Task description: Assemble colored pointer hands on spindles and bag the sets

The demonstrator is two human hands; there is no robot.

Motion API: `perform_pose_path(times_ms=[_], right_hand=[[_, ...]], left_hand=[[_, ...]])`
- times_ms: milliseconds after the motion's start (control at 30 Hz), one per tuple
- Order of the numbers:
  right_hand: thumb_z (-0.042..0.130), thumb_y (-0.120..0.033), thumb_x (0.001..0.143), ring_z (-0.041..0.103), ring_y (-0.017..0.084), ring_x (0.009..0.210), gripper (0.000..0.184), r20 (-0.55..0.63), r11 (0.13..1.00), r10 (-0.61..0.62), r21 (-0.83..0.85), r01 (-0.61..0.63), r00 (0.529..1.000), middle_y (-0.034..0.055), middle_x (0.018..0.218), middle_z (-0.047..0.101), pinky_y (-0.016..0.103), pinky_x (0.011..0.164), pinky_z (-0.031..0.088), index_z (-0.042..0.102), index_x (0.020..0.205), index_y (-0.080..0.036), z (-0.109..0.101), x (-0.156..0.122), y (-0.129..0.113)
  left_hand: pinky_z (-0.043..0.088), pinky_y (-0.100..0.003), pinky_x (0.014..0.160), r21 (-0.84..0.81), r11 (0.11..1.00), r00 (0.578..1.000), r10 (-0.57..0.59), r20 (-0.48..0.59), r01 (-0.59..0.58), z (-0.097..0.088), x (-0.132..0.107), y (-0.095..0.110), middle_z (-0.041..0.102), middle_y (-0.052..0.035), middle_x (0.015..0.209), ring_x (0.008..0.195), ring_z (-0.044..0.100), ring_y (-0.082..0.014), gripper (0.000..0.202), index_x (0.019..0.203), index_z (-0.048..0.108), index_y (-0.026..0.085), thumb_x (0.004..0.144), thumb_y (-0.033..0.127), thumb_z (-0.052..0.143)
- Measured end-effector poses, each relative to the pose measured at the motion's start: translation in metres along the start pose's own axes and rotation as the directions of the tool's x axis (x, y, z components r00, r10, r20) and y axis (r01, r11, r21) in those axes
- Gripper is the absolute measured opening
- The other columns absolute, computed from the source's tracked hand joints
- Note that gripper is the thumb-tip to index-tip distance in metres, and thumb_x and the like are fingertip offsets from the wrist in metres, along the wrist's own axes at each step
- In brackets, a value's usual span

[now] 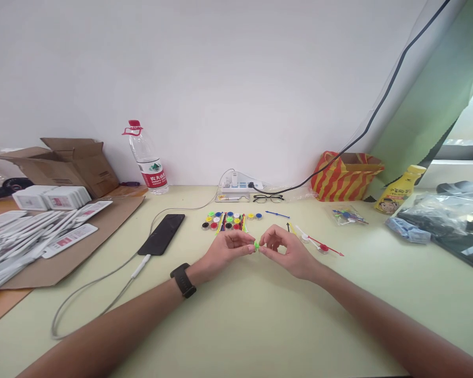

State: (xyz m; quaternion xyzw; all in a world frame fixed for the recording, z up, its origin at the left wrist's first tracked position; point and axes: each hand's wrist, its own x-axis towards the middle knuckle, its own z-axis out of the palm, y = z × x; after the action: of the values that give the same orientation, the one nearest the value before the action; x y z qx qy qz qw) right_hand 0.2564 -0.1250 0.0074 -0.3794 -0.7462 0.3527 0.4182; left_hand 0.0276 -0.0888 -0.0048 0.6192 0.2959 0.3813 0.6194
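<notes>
A small bright green plastic piece [256, 245] is between my two hands, just above the table. My left hand [229, 253] wears a dark watch and pinches it with thumb and fingertips. From the other side, my right hand [289, 253] closes thumb and index finger on it. My fingertips partly hide its shape. Beyond my hands lie several small coloured round pieces [251, 216] and a bundle of thin coloured arrow strips [242, 223]. A blue arrow [277, 214] lies apart. Past my right hand are a red arrow [333, 249] and a white round piece [305, 239].
At left are a phone [162, 234] on a cable, a water bottle [152, 165], a cardboard box [73, 165] and white tags [35, 241]. Behind lie a power strip [242, 185] and glasses [268, 198]. A striped bag [342, 176] and yellow bottle [400, 190] stand right.
</notes>
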Motion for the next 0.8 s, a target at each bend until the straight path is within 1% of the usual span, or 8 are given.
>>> perform_pose_path(times_ms=[133,300,367,500,600,700,767,800], right_hand=[[0.066,-0.040,0.095,0.057,0.014,0.070,0.020,0.004,1.000,-0.005,-0.020,0.005,1.000,-0.0002,0.086,0.062,0.030,0.064,0.048,0.055,0.093,-0.023,0.002,-0.002,0.000],[0.060,-0.031,0.098,0.058,0.016,0.069,0.009,-0.115,0.979,-0.128,-0.176,0.107,0.985,0.0019,0.084,0.062,0.031,0.062,0.048,0.055,0.094,-0.024,0.001,-0.006,-0.005],[0.059,-0.029,0.098,0.059,0.017,0.071,0.008,-0.152,0.957,-0.201,-0.242,0.161,0.968,0.0050,0.095,0.065,0.033,0.065,0.050,0.056,0.104,-0.025,0.000,-0.008,-0.009],[0.055,-0.027,0.100,0.064,0.019,0.078,0.041,-0.217,0.929,-0.289,-0.299,0.218,0.933,0.0148,0.134,0.060,0.038,0.070,0.055,0.042,0.139,-0.029,-0.001,-0.012,-0.012],[0.054,-0.027,0.101,0.068,0.025,0.103,0.045,-0.098,0.822,-0.448,-0.436,0.366,0.889,0.0176,0.151,0.052,0.043,0.080,0.056,0.036,0.142,-0.033,-0.003,-0.014,-0.006],[0.051,-0.032,0.103,0.067,0.029,0.113,0.034,0.038,0.760,-0.459,-0.501,0.414,0.888,0.0150,0.129,0.067,0.044,0.086,0.053,0.043,0.136,-0.031,-0.006,-0.013,0.001],[0.043,-0.036,0.106,0.069,0.025,0.081,0.027,0.038,0.818,-0.334,-0.485,0.310,0.942,0.0061,0.087,0.072,0.038,0.072,0.051,0.050,0.130,-0.027,-0.009,-0.010,0.004],[0.039,-0.037,0.107,0.062,0.021,0.062,0.025,0.011,0.858,-0.256,-0.457,0.233,0.967,-0.0003,0.067,0.063,0.034,0.062,0.046,0.052,0.125,-0.026,-0.011,-0.008,0.004]], left_hand=[[0.054,-0.034,0.089,0.011,1.000,1.000,-0.001,0.015,0.001,0.000,0.000,0.000,0.075,-0.0068,0.097,0.094,0.069,-0.0193,0.028,0.101,0.076,0.016,0.081,0.032,0.087],[0.055,-0.036,0.088,-0.010,1.000,1.000,0.001,-0.006,-0.001,0.000,0.001,0.000,0.075,-0.0066,0.095,0.091,0.070,-0.0197,0.028,0.100,0.077,0.017,0.080,0.033,0.088],[0.055,-0.034,0.086,-0.016,1.000,1.000,-0.002,-0.019,0.001,0.000,0.001,0.001,0.075,-0.0060,0.093,0.088,0.069,-0.0185,0.028,0.100,0.078,0.017,0.080,0.034,0.088],[0.055,-0.033,0.085,-0.015,1.000,0.999,-0.008,-0.043,0.008,0.000,0.002,0.003,0.075,-0.0063,0.092,0.086,0.069,-0.0180,0.030,0.099,0.079,0.017,0.079,0.036,0.088],[0.056,-0.033,0.084,-0.012,1.000,1.000,-0.005,-0.026,0.005,0.000,0.001,0.004,0.076,-0.0079,0.093,0.086,0.069,-0.0189,0.030,0.099,0.079,0.016,0.080,0.037,0.088],[0.057,-0.033,0.084,-0.026,1.000,1.000,0.003,-0.022,-0.004,0.000,0.001,0.003,0.076,-0.0086,0.094,0.087,0.070,-0.0193,0.029,0.097,0.079,0.015,0.079,0.036,0.088],[0.057,-0.033,0.086,-0.040,0.999,0.999,0.001,-0.054,-0.003,-0.001,0.002,0.000,0.077,-0.0084,0.094,0.087,0.071,-0.0193,0.030,0.097,0.078,0.015,0.078,0.035,0.089],[0.057,-0.033,0.086,-0.046,0.999,0.997,-0.002,-0.075,-0.001,-0.002,0.002,-0.001,0.077,-0.0082,0.095,0.087,0.071,-0.0192,0.030,0.097,0.078,0.015,0.077,0.035,0.090]])
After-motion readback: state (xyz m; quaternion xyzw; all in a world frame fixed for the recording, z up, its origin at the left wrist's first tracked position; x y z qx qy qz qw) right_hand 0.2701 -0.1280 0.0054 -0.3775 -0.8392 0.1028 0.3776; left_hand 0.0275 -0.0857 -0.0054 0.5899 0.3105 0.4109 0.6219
